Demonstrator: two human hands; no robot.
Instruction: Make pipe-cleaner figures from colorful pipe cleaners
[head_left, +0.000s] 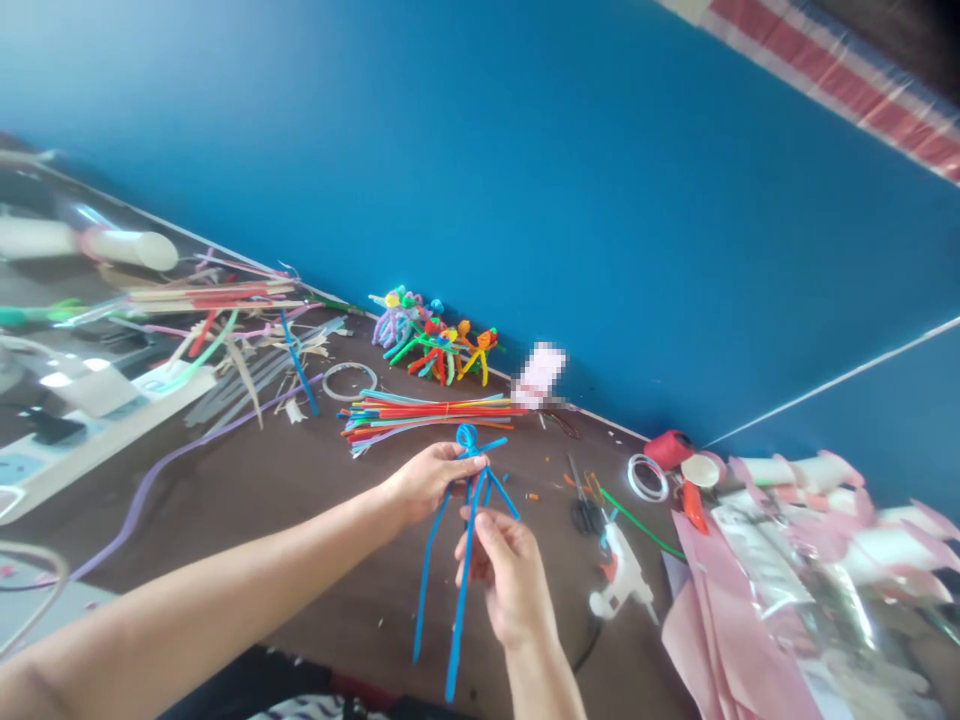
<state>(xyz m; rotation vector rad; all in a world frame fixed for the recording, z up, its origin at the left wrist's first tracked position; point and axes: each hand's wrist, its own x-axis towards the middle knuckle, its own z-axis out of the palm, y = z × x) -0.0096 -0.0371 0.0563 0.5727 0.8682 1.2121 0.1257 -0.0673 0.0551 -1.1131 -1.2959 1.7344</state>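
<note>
My left hand pinches a blue pipe cleaner figure just below its coiled, round head. Several blue strands hang from the figure, two of them long and reaching down toward me. My right hand is closed around one long blue strand, thumb against the fingers, below the left hand. Beyond the hands lies a bundle of loose pipe cleaners in red, orange, blue and lilac. Finished-looking colourful pipe cleaner figures stand grouped against the blue wall.
On the right lie black-handled scissors, a white glue gun, a ring of tape and pink sheets. To the left are a white power strip, a clear ring and scattered sticks.
</note>
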